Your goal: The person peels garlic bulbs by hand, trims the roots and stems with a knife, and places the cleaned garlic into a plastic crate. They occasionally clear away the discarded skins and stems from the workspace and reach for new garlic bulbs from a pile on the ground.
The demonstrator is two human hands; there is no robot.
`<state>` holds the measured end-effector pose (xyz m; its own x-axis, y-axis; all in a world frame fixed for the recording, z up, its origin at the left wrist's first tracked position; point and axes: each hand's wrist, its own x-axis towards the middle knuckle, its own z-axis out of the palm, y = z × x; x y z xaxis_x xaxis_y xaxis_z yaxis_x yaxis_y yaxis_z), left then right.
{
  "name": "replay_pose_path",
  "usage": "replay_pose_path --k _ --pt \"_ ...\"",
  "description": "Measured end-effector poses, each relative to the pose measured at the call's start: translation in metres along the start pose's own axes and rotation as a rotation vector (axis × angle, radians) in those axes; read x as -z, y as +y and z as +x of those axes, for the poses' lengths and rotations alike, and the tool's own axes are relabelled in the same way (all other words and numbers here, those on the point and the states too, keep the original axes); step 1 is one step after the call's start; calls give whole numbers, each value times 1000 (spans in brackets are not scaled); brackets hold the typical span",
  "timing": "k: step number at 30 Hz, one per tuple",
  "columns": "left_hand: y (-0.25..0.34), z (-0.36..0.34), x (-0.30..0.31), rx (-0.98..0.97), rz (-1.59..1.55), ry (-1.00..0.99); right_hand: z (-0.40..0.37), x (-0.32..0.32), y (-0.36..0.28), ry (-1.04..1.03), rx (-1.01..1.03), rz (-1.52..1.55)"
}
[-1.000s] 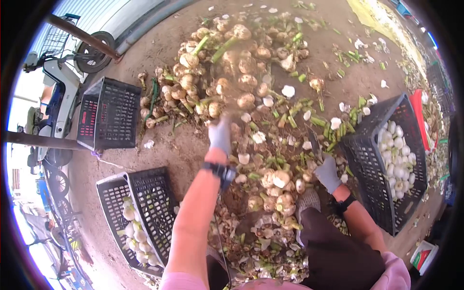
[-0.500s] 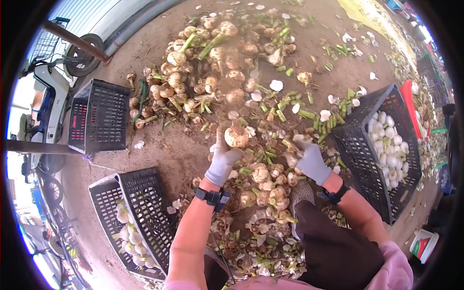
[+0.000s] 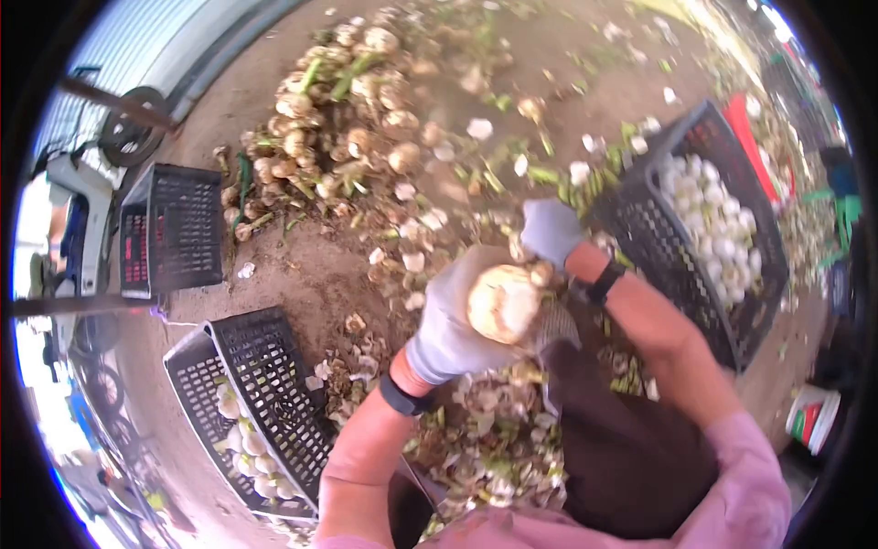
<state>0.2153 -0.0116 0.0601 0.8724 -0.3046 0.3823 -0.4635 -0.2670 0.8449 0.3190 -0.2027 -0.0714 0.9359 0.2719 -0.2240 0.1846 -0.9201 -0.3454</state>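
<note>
My left hand (image 3: 448, 320), in a grey glove, is raised close to the camera and wrapped round a large garlic bulb (image 3: 502, 305) with a pale, partly bare face. Just beyond the bulb, to its right, my gloved right hand (image 3: 551, 231) is closed. What its fingers hold, if anything, is hard to make out. Loose skins and trimmings (image 3: 485, 416) cover the ground below my hands. Farther off lies a heap of unpeeled garlic bulbs (image 3: 357, 105) with cut stems.
A black crate of white bulbs (image 3: 631, 224) tilts at the right; another crate (image 3: 279, 393) with white bulbs sits at lower left. A third black crate (image 3: 174, 229) stands at the left, by a parked bike (image 3: 87, 197). A white tub (image 3: 812, 418) is at far right.
My left hand has come up and nearer the camera with the garlic bulb. My right hand has moved up and left, close beside it. The view has shifted slightly.
</note>
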Motion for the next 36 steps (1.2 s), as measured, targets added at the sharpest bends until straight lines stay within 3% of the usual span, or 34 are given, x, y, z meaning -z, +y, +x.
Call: replay_pose_path --k 2,4,5,9,12,13,14,16,19,21,22,23,25,26,28,30,31,32,34,36 --pt "-2 -2 -18 60 -158 142 -13 -3 10 66 1 175" --pt "-26 -6 -17 36 97 191 -40 -3 2 136 45 377" --pt "-33 -5 -10 16 269 199 -44 -9 2 98 -43 470" --pt "-42 -27 -17 211 371 321 -59 -12 6 -45 -90 615" --pt "-35 -23 -15 525 -245 504 -70 3 -8 56 -52 657" --pt "-42 -28 -15 547 -331 528 -70 5 -20 230 80 800" --pt "-49 -32 -17 568 -417 552 -82 17 -23 277 157 762" --pt "-20 -21 -19 530 -1051 577 -89 25 -20 284 345 661" --pt "-6 -19 -19 556 -928 269 -67 -31 24 210 137 813" --pt "-44 -17 -4 188 -413 -252 -66 -40 40 184 39 815" --pt "-49 -8 14 299 -413 -390 -74 -30 34 199 13 782" --pt "-78 -3 23 439 -255 -273 -73 -25 31 225 -9 746" --pt "-164 21 40 671 194 153 -59 -37 39 203 -24 820" --pt "-166 62 59 911 406 306 -54 -42 44 195 -36 853" --pt "-256 74 86 789 735 345 -44 -42 50 166 -49 807" --pt "-260 89 93 973 741 267 -36 -38 48 181 -46 813" --pt "-276 83 96 877 700 298 -34 -33 47 145 -60 818" --pt "-289 72 93 923 654 213 -34 -28 45 105 -79 829" --pt "-252 60 91 999 569 52 -30 -17 39 37 -103 857" --pt "-240 33 79 900 597 68 -29 -24 42 36 -92 825"
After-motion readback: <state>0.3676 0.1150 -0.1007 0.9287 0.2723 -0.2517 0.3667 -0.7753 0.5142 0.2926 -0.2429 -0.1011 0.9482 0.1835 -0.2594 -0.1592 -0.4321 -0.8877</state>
